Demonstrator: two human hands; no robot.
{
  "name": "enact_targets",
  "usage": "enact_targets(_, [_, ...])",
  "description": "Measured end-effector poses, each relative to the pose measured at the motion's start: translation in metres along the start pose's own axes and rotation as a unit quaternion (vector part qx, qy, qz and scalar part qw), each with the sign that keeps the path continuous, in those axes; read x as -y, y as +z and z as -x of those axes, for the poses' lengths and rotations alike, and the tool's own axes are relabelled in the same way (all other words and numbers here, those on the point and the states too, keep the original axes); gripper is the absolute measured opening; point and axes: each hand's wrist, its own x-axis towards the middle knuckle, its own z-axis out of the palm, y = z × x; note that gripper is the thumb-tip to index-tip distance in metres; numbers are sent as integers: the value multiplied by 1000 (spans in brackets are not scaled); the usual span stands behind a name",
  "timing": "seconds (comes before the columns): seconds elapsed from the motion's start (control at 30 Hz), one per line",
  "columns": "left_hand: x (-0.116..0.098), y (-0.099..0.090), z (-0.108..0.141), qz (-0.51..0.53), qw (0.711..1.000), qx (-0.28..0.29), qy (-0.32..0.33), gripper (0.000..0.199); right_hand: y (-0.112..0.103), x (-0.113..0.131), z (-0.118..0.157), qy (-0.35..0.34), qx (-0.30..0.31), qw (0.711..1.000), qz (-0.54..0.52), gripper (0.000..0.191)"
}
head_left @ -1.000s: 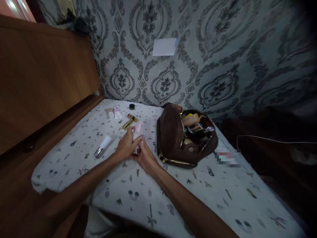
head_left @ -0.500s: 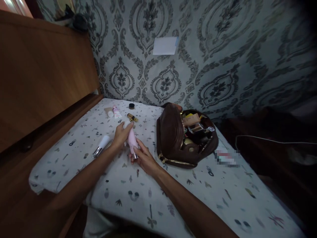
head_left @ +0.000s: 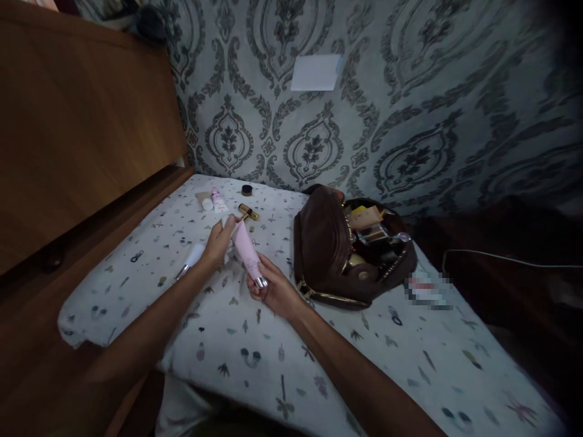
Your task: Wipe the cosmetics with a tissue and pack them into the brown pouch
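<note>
A pink squeeze tube (head_left: 246, 247) with a silver cap slants between my hands, its cap end toward me. My right hand (head_left: 279, 291) is closed around its lower part near the cap. At the tube's upper end is my left hand (head_left: 217, 243), fingers closed on what looks like a white tissue (head_left: 226, 255), mostly hidden under them. Just left of that forearm lies a white tube with a silver cap (head_left: 191, 260), partly covered by the arm. A gold and black small tube (head_left: 248, 212) lies beyond my left fingers.
An unzipped brown cosmetic bag (head_left: 321, 243), full of items, stands at right. Farther back lie a beige tube (head_left: 204, 200), a pink and white tube (head_left: 218, 199) and a small black jar (head_left: 246, 190). A wooden cabinet (head_left: 86, 115) borders the left; a patterned wall is behind.
My left fingers have slid off the pink tube's upper part toward its end, leaving more of the tube showing. The view has shifted slightly, so things sit a little farther right.
</note>
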Motion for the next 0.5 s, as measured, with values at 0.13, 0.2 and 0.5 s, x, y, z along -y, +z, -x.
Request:
enact_targets(0.13, [-6, -11, 2, -110, 978, 97, 151, 28, 3, -4, -1, -27, -23, 999, 38, 81])
enact_targets(0.2, [-7, -13, 2, -109, 978, 102, 143, 24, 5, -6, -1, -49, -37, 996, 64, 79])
enact_targets(0.5, [-1, -6, -2, 52, 998, 11, 33, 24, 10, -12, -2, -65, -70, 995, 42, 46])
